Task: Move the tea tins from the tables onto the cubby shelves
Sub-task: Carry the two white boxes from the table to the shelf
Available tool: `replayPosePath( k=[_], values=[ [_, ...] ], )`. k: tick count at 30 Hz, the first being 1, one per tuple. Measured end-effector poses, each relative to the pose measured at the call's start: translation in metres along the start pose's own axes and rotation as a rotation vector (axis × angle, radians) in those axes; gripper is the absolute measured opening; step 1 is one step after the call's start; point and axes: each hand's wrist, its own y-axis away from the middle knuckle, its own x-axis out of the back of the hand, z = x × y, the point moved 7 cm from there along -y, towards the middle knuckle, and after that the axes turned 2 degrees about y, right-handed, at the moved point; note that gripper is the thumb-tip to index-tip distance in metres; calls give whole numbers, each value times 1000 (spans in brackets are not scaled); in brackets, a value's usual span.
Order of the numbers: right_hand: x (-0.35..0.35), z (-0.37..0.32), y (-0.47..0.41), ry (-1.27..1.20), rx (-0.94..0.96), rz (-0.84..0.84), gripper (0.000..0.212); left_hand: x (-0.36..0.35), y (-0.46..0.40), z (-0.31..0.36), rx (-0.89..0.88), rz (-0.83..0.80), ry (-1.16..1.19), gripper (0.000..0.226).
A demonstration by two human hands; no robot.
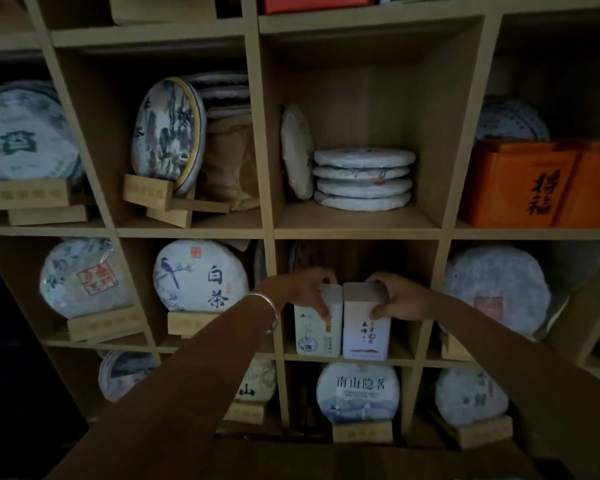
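Two tall rectangular tea tins stand side by side, touching, at the front edge of a middle cubby: the pale green-white tin (317, 320) gripped near its top by the left hand (309, 292), the white-lilac tin (366, 322) pinched likewise by the right hand (392, 297). High grips look suited to sliding both back together. Behind, the cubby is dark, its depth unclear; a white paper-wrapped tea cake with a blue bird (200, 277) fills the neighbouring compartment.
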Motion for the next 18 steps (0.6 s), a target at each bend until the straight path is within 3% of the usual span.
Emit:
replayPosePath(
  k=[6,18],
  values=[
    [-5,1,-25,-25,13,-7,59,5,-14,-10,104,-84,-130,63],
    [-11,-8,-33,49,35,-69,59,12,-16,-12,101,-119,-299,69]
  ],
)
